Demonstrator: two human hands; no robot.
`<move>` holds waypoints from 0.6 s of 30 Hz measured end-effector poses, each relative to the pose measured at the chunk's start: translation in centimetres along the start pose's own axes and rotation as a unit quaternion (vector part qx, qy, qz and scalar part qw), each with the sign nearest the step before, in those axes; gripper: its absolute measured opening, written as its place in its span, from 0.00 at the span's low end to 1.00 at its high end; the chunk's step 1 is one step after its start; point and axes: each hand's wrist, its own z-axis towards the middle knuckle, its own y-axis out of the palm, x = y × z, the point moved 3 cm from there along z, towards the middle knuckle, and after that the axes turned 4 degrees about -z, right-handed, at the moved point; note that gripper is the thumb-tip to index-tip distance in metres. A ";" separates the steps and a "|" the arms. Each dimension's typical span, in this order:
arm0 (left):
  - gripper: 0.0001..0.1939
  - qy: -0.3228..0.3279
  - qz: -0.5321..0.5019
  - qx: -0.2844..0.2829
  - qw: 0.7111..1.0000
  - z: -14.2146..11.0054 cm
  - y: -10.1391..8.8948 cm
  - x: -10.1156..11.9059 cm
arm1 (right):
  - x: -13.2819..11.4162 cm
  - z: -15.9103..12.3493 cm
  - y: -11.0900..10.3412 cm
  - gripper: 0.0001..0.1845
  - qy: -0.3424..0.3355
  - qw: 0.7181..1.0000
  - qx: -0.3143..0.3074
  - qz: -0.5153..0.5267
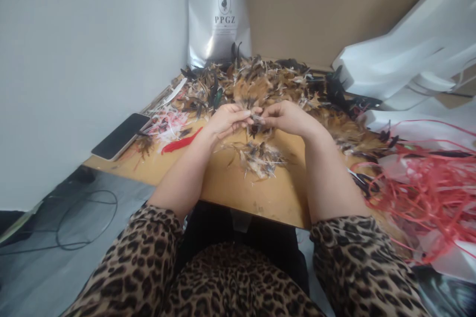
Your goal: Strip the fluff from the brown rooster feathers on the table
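My left hand [231, 120] and my right hand [282, 118] meet over the middle of the table. Between the fingertips of both is a small bunch of brown feathers [252, 93], its tips fanned away from me. The left thumb and fingers pinch its base from one side. From the other side the right fingers pinch at the same base, where pale quills show. A small heap of loose feathers [260, 158] lies on the tabletop just below my hands. Behind them spreads a large pile of brown and black feathers [208, 84].
A phone [121, 136] lies at the table's left edge, near pink and white shreds [167, 124] and a red strip [181, 142]. Tangled red strands [427, 198] fill the right side. A silver bag [219, 20] stands at the back. A cable [87, 242] loops on the floor.
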 end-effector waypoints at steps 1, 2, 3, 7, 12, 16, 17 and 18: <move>0.06 -0.011 0.002 -0.006 1.000 0.1 0.0 -0.3 | -0.2 -0.1 -0.1 0.11 -0.007 1.000 0.004 -0.021; 0.06 -0.026 0.007 -0.007 1.000 0.2 -0.1 -0.6 | -0.5 -0.3 -0.3 0.11 -0.011 0.999 0.007 -0.038; 0.07 -0.039 0.012 -0.006 0.999 0.3 -0.1 -0.9 | -0.7 -0.4 -0.4 0.11 -0.014 0.999 0.009 -0.049; 0.06 -0.061 0.019 0.008 0.998 0.6 -0.3 -1.6 | -1.2 -0.8 -0.7 0.12 -0.011 0.998 0.008 -0.058; 0.04 -0.071 0.021 0.035 0.997 0.7 -0.5 -1.8 | -1.2 -1.1 -1.1 0.12 0.002 0.998 0.034 -0.053; 0.04 -0.075 0.031 0.050 0.995 0.8 -0.5 -2.0 | -1.4 -1.1 -1.2 0.11 -0.005 0.996 0.070 -0.050; 0.04 -0.072 0.034 0.055 0.995 0.8 -0.5 -2.1 | -1.5 -1.1 -1.1 0.10 -0.010 0.996 0.076 -0.051; 0.04 -0.070 0.039 0.059 0.995 0.8 -0.5 -2.1 | -1.5 -1.0 -1.0 0.10 -0.015 0.995 0.082 -0.052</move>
